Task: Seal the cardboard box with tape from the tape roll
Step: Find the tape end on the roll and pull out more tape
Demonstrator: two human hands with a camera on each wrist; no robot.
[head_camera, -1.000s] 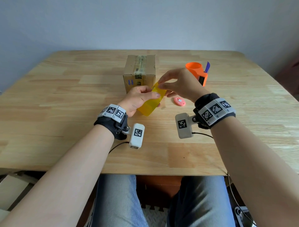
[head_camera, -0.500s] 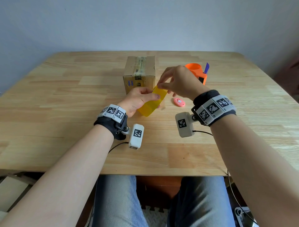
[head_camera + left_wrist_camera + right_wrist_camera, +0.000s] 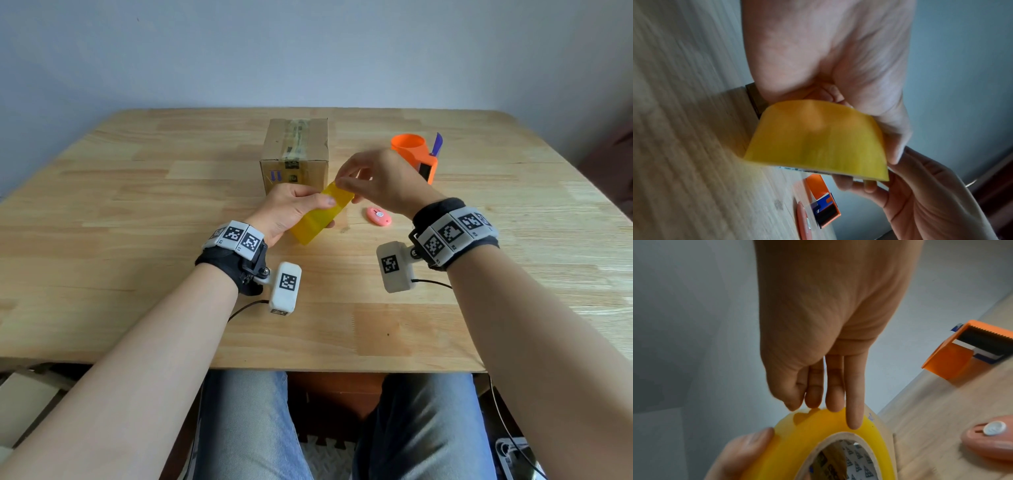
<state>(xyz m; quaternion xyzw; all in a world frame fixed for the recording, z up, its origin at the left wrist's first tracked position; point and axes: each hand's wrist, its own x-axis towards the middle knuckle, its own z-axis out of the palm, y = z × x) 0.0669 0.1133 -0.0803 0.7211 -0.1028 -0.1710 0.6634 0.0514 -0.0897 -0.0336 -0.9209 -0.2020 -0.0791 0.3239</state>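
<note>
Tape roll (image 3: 320,215), light, stiff, slick film, is above the tabletop (image 3: 137,205) near the box (image 3: 296,154), left hand (image 3: 287,212) curled round its rim, right hand (image 3: 380,181) fingertips (image 3: 835,407) at the top edge, probably picking the sticky end, the spot to grab.

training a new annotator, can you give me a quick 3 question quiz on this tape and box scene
1. True or false: the left hand holds the yellow tape roll above the table.
2. Where do the right hand's fingertips touch the roll? A) cardboard core B) outer top edge C) nowhere
3. Fill in: the small pink cutter lies between the roll and the orange ____.

Key: 1 true; 2 B; 3 tape dispenser
</note>
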